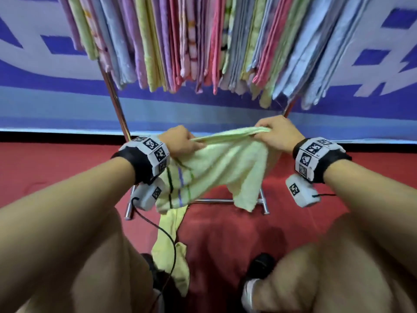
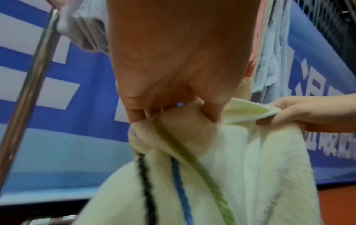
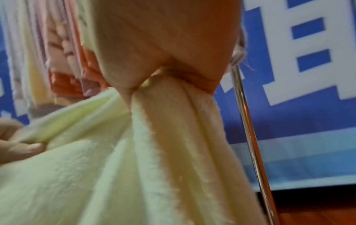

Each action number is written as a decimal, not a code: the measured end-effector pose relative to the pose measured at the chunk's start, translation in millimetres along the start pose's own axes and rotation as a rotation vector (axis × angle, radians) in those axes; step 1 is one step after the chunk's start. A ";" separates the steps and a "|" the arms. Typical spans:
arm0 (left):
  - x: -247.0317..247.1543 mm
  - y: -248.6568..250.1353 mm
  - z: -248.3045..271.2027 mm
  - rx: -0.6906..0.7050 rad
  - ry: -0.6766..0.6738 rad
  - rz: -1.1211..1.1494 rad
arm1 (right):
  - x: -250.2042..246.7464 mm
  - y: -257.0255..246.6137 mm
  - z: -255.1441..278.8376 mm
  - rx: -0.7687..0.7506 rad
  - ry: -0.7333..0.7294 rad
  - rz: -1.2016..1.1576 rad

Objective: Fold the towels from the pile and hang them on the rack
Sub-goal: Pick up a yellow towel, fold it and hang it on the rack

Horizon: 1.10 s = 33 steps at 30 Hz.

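Hands, two, gripping one green towel

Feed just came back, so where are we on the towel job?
Done: many folded towels already hang on the rack. In hand: left hand and right hand each grip the top edge of a green towel, bunched, not folded. Left: fold and hang it. No pile is in view.

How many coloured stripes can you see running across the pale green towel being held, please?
3 on the towel, side by side near the left hand: black outermost, blue in the middle, green innermost. Folds may hide others.
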<state>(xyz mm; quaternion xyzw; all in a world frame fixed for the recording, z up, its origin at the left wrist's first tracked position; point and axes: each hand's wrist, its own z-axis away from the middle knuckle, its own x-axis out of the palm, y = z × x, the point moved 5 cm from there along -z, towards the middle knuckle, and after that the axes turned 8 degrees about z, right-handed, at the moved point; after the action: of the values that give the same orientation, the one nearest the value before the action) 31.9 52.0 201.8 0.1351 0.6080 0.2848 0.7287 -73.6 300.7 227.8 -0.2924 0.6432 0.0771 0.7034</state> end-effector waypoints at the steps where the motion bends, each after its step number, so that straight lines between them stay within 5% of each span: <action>1: -2.9 -1.2 1.3 -0.014 0.048 0.107 | -0.2 5.0 3.3 0.048 -0.010 -0.010; 3: -6.3 9.8 1.7 0.043 0.123 0.368 | 11.3 -5.0 13.1 0.044 -0.156 -0.019; 6: -4.0 43.7 3.2 0.163 0.030 0.547 | 34.4 -51.5 21.4 -0.072 -0.314 -0.267; 9: 5.2 53.5 -4.3 0.190 -0.024 0.494 | 44.6 -81.1 7.6 -0.120 -0.237 -0.500; 13: -10.3 36.5 -14.2 0.081 0.004 0.315 | 42.5 -76.6 -8.7 -0.072 -0.126 -0.336; 17: -10.6 23.1 -18.6 0.078 -0.152 0.414 | 25.6 -66.8 -17.3 0.030 0.090 -0.687; 21: -8.9 28.6 -22.5 0.101 -0.069 0.809 | 21.7 -75.5 -21.7 0.067 0.085 -0.999; 25: -23.0 38.8 -22.5 0.192 0.116 0.799 | 25.1 -91.7 -20.2 -0.081 -0.129 -0.782; 28: -28.2 40.2 -18.7 0.152 0.141 0.753 | 21.1 -96.0 -20.5 -0.137 -0.025 -0.644; 33: -29.5 29.3 -7.6 -0.073 -0.114 0.867 | 0.3 -78.3 -20.0 -0.016 0.131 -0.651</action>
<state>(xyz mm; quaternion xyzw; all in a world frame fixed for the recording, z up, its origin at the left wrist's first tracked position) 14.4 57.2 240.0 0.3675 0.4431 0.5780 0.5784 -52.8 226.5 251.9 -0.4924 0.5593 -0.1654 0.6460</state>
